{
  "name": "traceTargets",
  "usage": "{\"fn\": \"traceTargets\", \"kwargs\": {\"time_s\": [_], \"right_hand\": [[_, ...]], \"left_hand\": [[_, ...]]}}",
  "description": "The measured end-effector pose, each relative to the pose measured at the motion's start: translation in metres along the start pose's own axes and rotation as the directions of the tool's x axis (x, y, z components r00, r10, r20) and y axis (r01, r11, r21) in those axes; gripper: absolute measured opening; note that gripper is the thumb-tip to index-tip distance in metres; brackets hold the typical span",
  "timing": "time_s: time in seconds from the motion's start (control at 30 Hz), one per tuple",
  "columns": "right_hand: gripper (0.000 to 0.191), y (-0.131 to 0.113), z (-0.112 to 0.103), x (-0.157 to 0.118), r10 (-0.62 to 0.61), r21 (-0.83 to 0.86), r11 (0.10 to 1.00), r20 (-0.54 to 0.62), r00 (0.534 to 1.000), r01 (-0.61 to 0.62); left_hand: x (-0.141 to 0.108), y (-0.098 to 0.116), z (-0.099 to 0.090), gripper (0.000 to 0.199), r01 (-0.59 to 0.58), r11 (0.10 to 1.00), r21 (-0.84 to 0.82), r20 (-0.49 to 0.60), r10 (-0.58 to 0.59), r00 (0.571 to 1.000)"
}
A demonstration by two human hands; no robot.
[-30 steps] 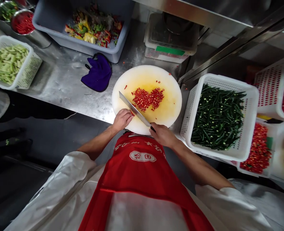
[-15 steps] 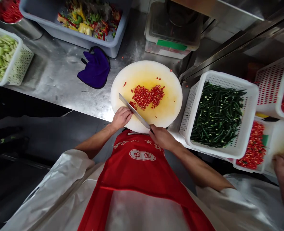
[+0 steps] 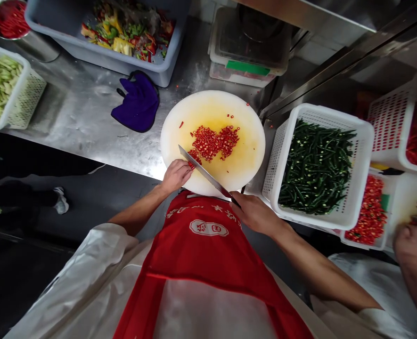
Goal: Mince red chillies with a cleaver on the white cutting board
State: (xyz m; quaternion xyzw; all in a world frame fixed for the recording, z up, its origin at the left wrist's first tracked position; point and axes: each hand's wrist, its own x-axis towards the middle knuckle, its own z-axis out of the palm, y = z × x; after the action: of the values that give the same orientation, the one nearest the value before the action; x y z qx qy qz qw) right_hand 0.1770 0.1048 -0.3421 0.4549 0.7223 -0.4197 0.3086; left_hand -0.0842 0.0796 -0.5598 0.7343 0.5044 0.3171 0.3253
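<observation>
A round white cutting board (image 3: 243,162), stained yellow in the middle, lies at the counter's front edge. Chopped red chilies (image 3: 208,142) are heaped on it. At the board's near left, my left hand (image 3: 177,175) has its fingers curled over red chilies (image 3: 191,165), pressing them to the board. My right hand (image 3: 252,211) grips the handle of a kitchen knife (image 3: 208,174) at the near right edge. The long blade slants up and left, its edge close beside my left fingertips and the chilies. A few stray chili slices are scattered on the board.
A purple cloth (image 3: 137,103) and a grey bin (image 3: 102,63) of pepper scraps lie left. A white basket (image 3: 365,141) of green chilies stands right, beside a tub of chopped red chilies (image 3: 369,212). A co-worker's hand (image 3: 413,242) is at far right; a basket of pale green pieces (image 3: 20,94) is far left.
My right hand has drawn the knife back toward the lower right, so the blade tip sits nearer. My left hand stays on the chilies. A person's shoe now shows at left.
</observation>
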Motion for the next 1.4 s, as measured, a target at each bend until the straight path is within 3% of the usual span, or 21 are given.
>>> {"fn": "traceTargets", "kwargs": {"time_s": [0.13, 0.33, 0.5, 0.67, 0.73, 0.97, 1.23, 1.3, 1.4], "right_hand": [[0.026, -0.005, 0.006, 0.018, 0.018, -0.016, 1.000, 0.020, 1.000, -0.018], [0.023, -0.004, 0.028, 0.059, 0.041, 0.024, 0.999, -0.046, 0.998, -0.040], [0.025, 0.000, 0.018, 0.037, 0.003, 0.028, 1.000, -0.095, 0.996, 0.000], [0.029, -0.002, 0.003, 0.003, -0.027, -0.040, 0.999, -0.001, 1.000, 0.027], [0.030, -0.004, 0.004, 0.007, -0.018, -0.062, 0.998, 0.018, 1.000, 0.020], [0.028, -0.008, 0.024, 0.061, 0.005, -0.034, 0.999, -0.048, 0.999, -0.007], [0.028, 0.000, 0.000, 0.014, -0.046, -0.047, 0.998, -0.002, 0.999, 0.045], [0.027, -0.001, 0.000, 0.015, -0.049, -0.057, 0.997, 0.017, 0.999, 0.050], [0.026, -0.006, 0.012, 0.039, -0.028, -0.053, 0.998, 0.000, 1.000, 0.028]], "left_hand": [[0.002, -0.003, 0.002, 0.022, 0.011, 1.000, -0.027, 0.045, -0.010, 0.999], [0.002, -0.002, 0.002, 0.025, -0.003, 1.000, 0.001, 0.056, 0.003, 0.998], [-0.005, 0.003, -0.003, 0.023, 0.029, 0.999, 0.015, -0.004, -0.029, 1.000], [-0.007, 0.002, -0.003, 0.021, 0.008, 0.999, 0.031, 0.001, -0.008, 1.000], [-0.006, -0.001, -0.001, 0.022, 0.004, 1.000, 0.015, 0.018, -0.004, 1.000], [-0.005, -0.003, -0.004, 0.022, -0.045, 0.999, -0.016, 0.021, 0.046, 0.999], [-0.012, -0.002, -0.004, 0.015, -0.022, 0.999, -0.027, -0.045, 0.020, 0.999], [-0.012, -0.005, -0.002, 0.016, -0.012, 1.000, -0.025, -0.034, 0.011, 0.999], [-0.012, -0.009, -0.001, 0.020, 0.009, 1.000, -0.014, -0.009, -0.009, 1.000]]}}
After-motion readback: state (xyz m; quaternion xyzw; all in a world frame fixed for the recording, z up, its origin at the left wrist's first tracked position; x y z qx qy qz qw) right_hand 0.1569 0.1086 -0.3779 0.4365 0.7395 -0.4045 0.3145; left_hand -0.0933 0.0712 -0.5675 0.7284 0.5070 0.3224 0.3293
